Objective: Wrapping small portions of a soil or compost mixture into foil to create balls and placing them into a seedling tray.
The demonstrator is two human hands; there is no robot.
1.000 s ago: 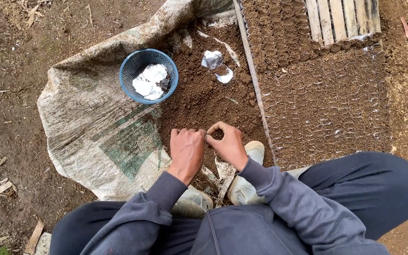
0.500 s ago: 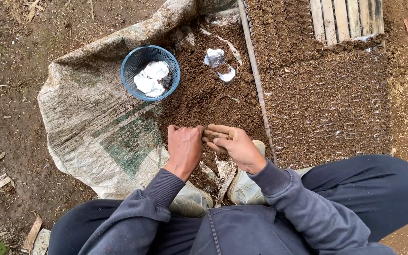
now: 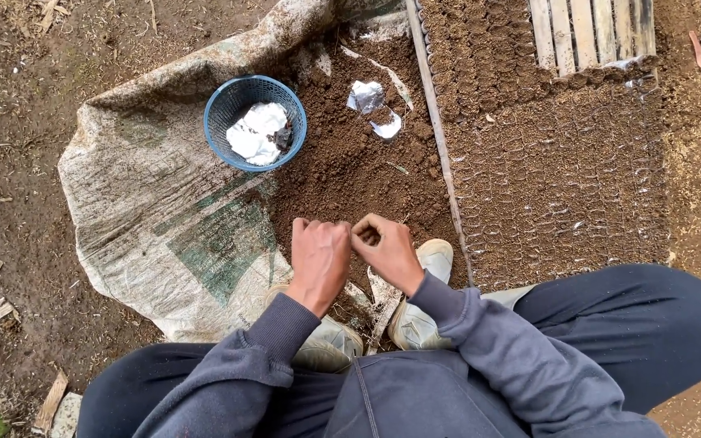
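While I squat over the pile of soil (image 3: 350,174), both my hands meet just above its near edge. My left hand (image 3: 318,258) is curled with the knuckles up and the fingertips tucked under, and my right hand (image 3: 387,250) is bent toward it, thumb and fingers pinched close together. The two touch at the fingertips. Each grip is narrow, but I cannot tell whether anything sits inside, since the fingers hide it.

Under the soil lies a woven sack (image 3: 164,219), spread flat on the dirt ground (image 3: 10,203). On the sack, beyond my left hand, stands a round blue basket (image 3: 225,105) with crumpled white plastic (image 3: 257,134) in it. Two scraps of silvery foil (image 3: 371,105) lie on the soil further out. To my right, just beside the sack, a bed of small soil-filled bags (image 3: 561,178) stretches away, with a slatted wooden board (image 3: 590,32) at its far end. My pale shoes (image 3: 419,320) rest at the sack's near edge.
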